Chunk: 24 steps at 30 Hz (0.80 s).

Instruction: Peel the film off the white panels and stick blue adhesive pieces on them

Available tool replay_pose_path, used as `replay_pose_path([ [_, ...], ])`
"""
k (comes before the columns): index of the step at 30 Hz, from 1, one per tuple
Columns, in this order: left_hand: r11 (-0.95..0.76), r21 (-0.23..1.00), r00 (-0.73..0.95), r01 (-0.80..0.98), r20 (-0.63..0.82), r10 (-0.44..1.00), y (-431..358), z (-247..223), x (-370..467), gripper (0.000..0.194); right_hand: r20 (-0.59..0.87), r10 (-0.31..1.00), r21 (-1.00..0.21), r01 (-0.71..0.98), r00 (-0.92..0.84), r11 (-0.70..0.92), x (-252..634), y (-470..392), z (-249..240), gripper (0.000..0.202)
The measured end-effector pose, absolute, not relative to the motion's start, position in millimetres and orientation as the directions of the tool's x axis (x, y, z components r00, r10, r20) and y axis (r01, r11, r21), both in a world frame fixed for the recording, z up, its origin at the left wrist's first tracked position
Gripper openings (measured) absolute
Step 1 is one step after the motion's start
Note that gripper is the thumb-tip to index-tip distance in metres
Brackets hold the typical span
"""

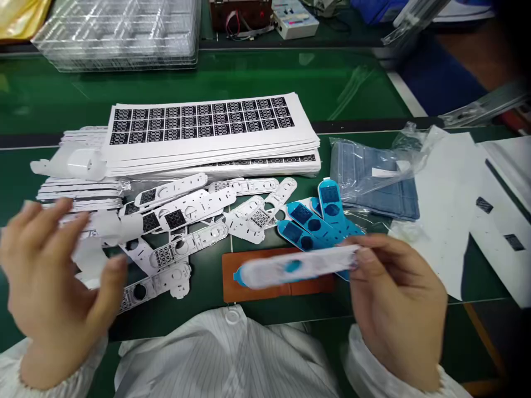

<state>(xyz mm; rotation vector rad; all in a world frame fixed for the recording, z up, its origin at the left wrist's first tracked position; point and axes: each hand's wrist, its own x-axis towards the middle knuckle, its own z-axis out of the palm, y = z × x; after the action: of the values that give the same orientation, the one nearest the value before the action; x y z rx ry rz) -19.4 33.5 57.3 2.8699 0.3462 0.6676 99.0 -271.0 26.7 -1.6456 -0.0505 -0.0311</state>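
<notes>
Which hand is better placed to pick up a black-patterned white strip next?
Probably the left hand: it looks empty and near the white strips, while the right hand holds a white-and-blue strip.

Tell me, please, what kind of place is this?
Probably a factory assembly workbench: there are stacked printed sheets, a heap of similar white strips with cut-outs, and clear plastic trays behind.

The 1 clear plastic tray stack (124, 36) is gleaming glossily; the green tabletop (257, 74) is looking smooth, reflecting light softly.
</notes>
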Motion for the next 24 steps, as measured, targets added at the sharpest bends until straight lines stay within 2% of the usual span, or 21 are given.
replay_pose_path([
  [2,-0.981,0.191,0.888,-0.042,0.456,0.051,17.0,56.7,-17.5,0.047,-0.245,-0.009,-0.960,-0.241,0.970,0.142,100.6,-294.3,17.3,0.009],
  [4,-0.956,0.209,0.904,-0.204,0.416,-0.101,-0.1,51.9,-15.5,0.041,-0.406,0.007,-0.896,-0.400,0.914,0.193,98.1,-311.5,10.6,0.013],
  [5,-0.934,0.249,0.910,-0.257,0.387,-0.148,-8.5,49.0,-14.1,0.036,-0.436,-0.002,-0.885,-0.429,0.900,0.181,94.9,-316.4,8.9,0.013],
  [7,-0.850,0.405,0.928,-0.337,0.296,-0.227,-24.2,44.6,-9.8,0.029,-0.422,-0.027,-0.901,-0.416,0.906,0.121,85.2,-317.8,8.6,0.010],
  [9,-0.675,0.629,0.918,-0.386,0.191,-0.347,-37.8,43.0,-3.7,0.041,-0.334,-0.010,-0.943,-0.333,0.943,0.020,73.0,-310.1,10.9,0.008],
  [11,-0.490,0.820,0.899,-0.295,0.065,-0.433,-48.3,42.9,2.0,0.052,-0.200,0.050,-0.973,-0.193,0.978,-0.127,61.9,-299.7,13.3,0.013],
  [13,-0.363,0.928,0.893,-0.086,-0.090,-0.441,-55.0,41.7,4.2,0.040,-0.021,0.171,-0.959,0.029,0.985,-0.283,55.7,-293.4,14.2,0.023],
  [16,-0.226,0.948,0.881,0.223,-0.295,-0.369,-57.8,35.9,-0.7,0.026,0.235,0.456,-0.789,0.443,0.858,-0.426,57.8,-297.2,12.8,0.034],
  [18,-0.145,0.922,0.863,0.359,-0.387,-0.325,-56.6,31.2,-6.5,0.024,0.294,0.628,-0.660,0.628,0.720,-0.412,63.0,-305.5,11.4,0.040],
  [20,-0.074,0.892,0.845,0.446,-0.447,-0.295,-55.0,27.5,-11.7,0.022,0.290,0.732,-0.600,0.713,0.617,-0.363,67.0,-313.0,10.8,0.047],
  [22,-0.021,0.874,0.843,0.485,-0.474,-0.254,-53.8,25.0,-15.2,0.021,0.284,0.777,-0.590,0.741,0.562,-0.320,68.8,-316.3,11.6,0.051],
  [24,0.011,0.878,0.862,0.478,-0.467,-0.196,-52.8,23.1,-17.4,0.020,0.255,0.716,-0.678,0.648,0.650,-0.347,69.7,-315.0,13.4,0.044],
])
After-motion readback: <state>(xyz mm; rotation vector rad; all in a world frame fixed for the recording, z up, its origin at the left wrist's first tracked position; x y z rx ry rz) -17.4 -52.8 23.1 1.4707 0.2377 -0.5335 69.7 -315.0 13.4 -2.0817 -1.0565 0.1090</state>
